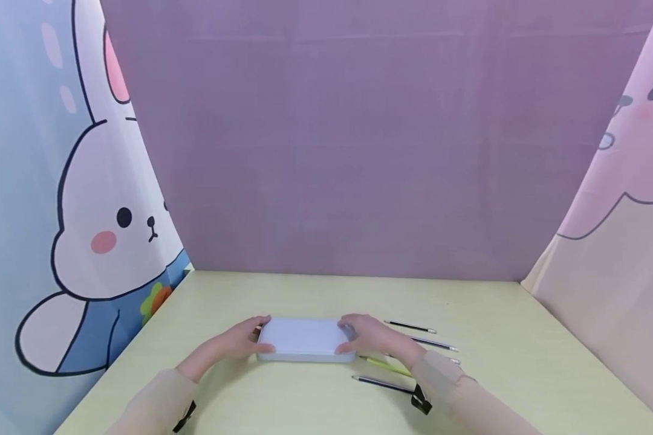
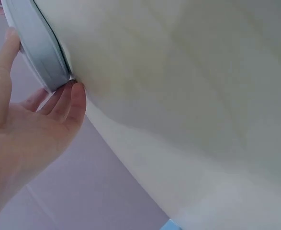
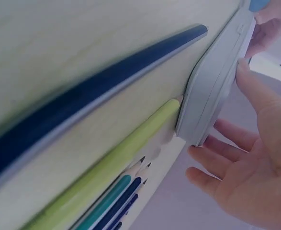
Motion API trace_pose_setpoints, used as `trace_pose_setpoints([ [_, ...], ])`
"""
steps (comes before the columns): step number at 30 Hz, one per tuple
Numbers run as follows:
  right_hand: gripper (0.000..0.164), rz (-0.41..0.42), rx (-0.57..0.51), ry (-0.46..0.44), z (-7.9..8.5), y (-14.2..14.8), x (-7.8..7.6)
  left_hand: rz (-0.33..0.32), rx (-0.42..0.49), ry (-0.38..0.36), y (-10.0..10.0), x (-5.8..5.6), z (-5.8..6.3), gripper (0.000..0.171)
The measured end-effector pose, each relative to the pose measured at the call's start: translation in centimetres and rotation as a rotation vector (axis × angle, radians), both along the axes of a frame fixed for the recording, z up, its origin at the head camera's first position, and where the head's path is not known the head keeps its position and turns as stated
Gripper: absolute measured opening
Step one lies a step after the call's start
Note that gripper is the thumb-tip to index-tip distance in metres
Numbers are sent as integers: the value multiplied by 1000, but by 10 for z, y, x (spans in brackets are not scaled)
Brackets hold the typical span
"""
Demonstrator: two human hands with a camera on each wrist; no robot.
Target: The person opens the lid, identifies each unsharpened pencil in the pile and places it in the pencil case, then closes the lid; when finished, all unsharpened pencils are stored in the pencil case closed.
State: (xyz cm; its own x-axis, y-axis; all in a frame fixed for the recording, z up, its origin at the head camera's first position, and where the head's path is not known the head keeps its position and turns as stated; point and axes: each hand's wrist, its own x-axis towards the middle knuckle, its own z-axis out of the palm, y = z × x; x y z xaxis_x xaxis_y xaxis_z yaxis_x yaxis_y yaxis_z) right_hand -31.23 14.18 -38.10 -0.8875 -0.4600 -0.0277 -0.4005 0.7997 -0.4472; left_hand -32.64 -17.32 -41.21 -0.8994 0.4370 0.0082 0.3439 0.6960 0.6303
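Note:
A closed, shallow white pencil case (image 1: pixel 306 336) lies lengthwise across the table in front of me. At its left end my left hand (image 1: pixel 238 339) holds it, thumb at the near edge and fingers round the far side. My right hand (image 1: pixel 371 336) grips the opposite end in much the same way. In the left wrist view, the fingertips reach the lower edge of the case (image 2: pixel 39 45). The right wrist view shows the right thumb against the case (image 3: pixel 212 81) and the fingers spread near its corner.
Right of the case lie several pencils: a dark one (image 1: pixel 410 327) farthest back, a yellow-green one (image 1: pixel 387 366) partly under the right forearm, and a dark one (image 1: pixel 382 384) nearest me. A teal pencil (image 3: pixel 106 203) shows in the right wrist view. A purple cloth (image 1: pixel 337 145) hangs behind the table (image 1: pixel 283 399).

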Motion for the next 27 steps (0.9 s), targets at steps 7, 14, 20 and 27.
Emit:
trace_pose_setpoints([
  [7, 66, 1, -23, -6, -1, 8, -6, -10, -52, 38, 4, 0, 3, 81],
  [14, 65, 12, -39, -3, -3, 12, -6, -43, -89, 67, 3, 0, -1, 80],
  [20, 57, 76, -73, 24, -4, 17, -7, -44, -102, 37, -2, 3, -1, 82],
  [27, 37, 96, -152, 205, 9, 49, -17, 6, 46, -4, -14, -2, 6, 63],
])
